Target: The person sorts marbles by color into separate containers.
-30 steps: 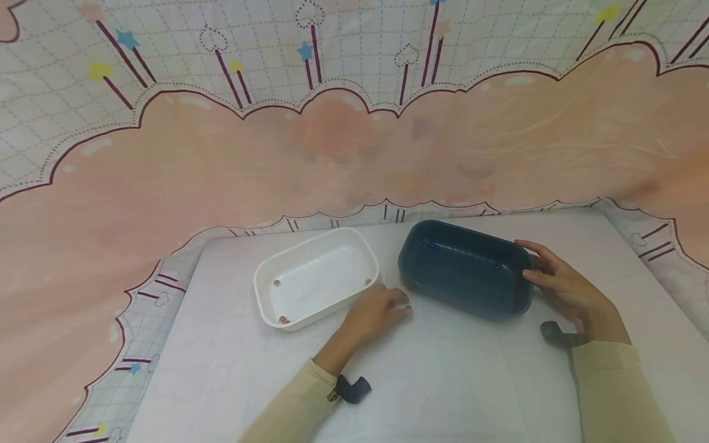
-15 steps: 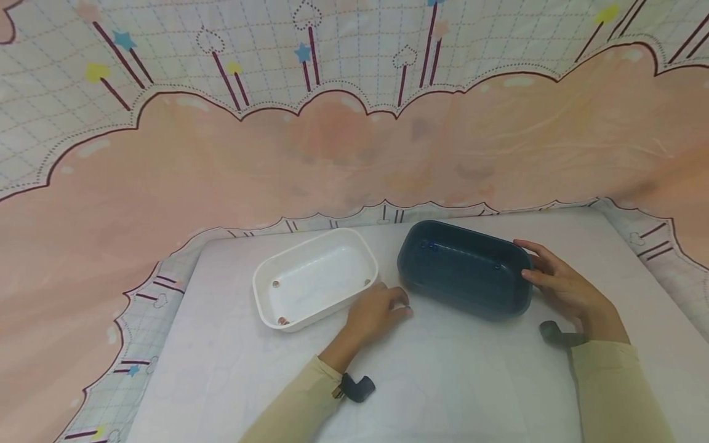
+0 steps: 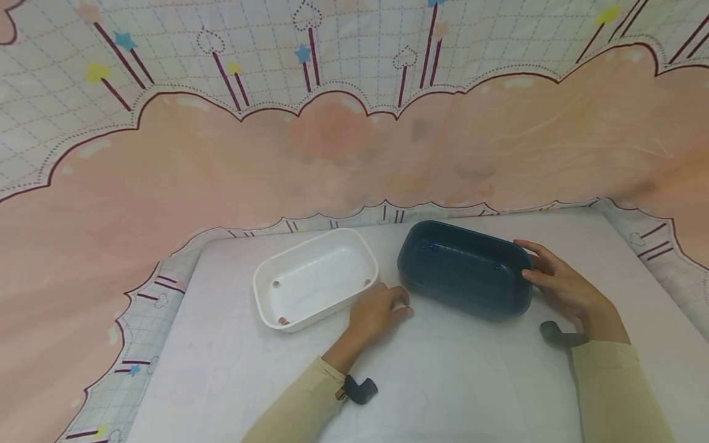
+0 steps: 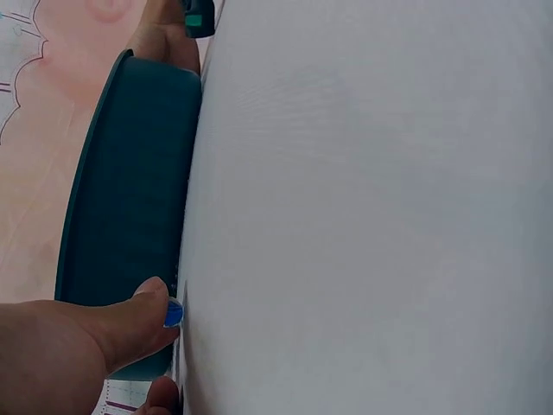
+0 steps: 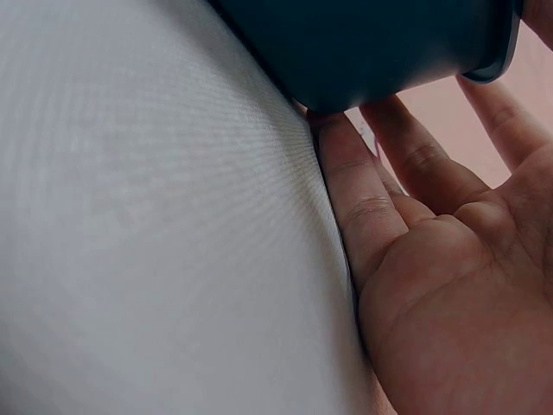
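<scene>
My left hand (image 3: 378,314) rests low on the table, at the near right corner of the white tray (image 3: 310,317). It pinches a small shiny blue bead (image 4: 174,313) between thumb and fingertip, close to the tabletop. My right hand (image 3: 573,292) holds the right end of the dark blue tray (image 3: 460,289), its thumb over the rim and its fingers (image 5: 359,186) against the outer wall. Inside the dark tray lie several small blue beads (image 3: 434,247). The white tray contains a few small brownish beads (image 3: 283,320).
Both trays stand on a white-covered table (image 3: 471,381), side by side with a narrow gap. A patterned pink curtain (image 3: 332,160) hangs behind the table's far edge. A dark wrist camera (image 3: 360,389) sits on the left sleeve, another dark camera (image 3: 556,334) on the right.
My left wrist has shifted slightly to the right, while its fingers stay almost in place. The right hand and both trays keep their positions.
</scene>
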A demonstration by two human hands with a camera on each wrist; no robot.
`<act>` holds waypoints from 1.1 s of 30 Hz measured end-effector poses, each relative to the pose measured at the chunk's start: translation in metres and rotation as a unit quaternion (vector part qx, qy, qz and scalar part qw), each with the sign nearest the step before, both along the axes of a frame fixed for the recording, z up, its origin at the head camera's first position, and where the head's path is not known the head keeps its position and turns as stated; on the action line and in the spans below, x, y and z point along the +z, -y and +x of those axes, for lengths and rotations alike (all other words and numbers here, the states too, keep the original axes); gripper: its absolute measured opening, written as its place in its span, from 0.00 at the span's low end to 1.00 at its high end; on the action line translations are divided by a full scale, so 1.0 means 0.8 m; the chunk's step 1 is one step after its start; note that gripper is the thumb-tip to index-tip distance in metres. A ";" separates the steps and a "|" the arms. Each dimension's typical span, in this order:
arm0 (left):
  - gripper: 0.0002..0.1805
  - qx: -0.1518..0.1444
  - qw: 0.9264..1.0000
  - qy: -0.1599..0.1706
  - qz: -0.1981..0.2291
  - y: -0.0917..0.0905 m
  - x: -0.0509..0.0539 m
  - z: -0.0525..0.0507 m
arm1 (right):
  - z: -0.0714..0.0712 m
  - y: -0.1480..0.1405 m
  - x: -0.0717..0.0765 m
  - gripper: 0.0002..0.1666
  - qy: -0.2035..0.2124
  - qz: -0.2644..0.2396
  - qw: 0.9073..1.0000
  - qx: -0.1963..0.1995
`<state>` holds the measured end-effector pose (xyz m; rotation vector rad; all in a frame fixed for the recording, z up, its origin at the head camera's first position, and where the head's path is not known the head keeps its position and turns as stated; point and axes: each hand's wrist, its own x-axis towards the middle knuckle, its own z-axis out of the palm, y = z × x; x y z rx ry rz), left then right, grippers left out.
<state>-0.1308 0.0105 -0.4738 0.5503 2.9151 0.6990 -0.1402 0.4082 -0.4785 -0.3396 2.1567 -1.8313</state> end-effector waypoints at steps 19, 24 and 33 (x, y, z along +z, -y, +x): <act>0.10 0.017 1.000 -0.001 0.017 0.000 -0.005 0.002 | 0.004 0.002 -0.002 0.40 0.014 -0.003 1.000 -0.008; 0.10 0.015 0.999 0.011 0.038 0.004 -0.003 0.003 | 0.005 0.004 -0.002 0.41 0.017 -0.007 1.000 -0.013; 0.09 0.012 0.997 0.021 0.076 0.008 0.001 0.004 | 0.005 0.003 -0.003 0.40 0.003 -0.002 1.000 -0.009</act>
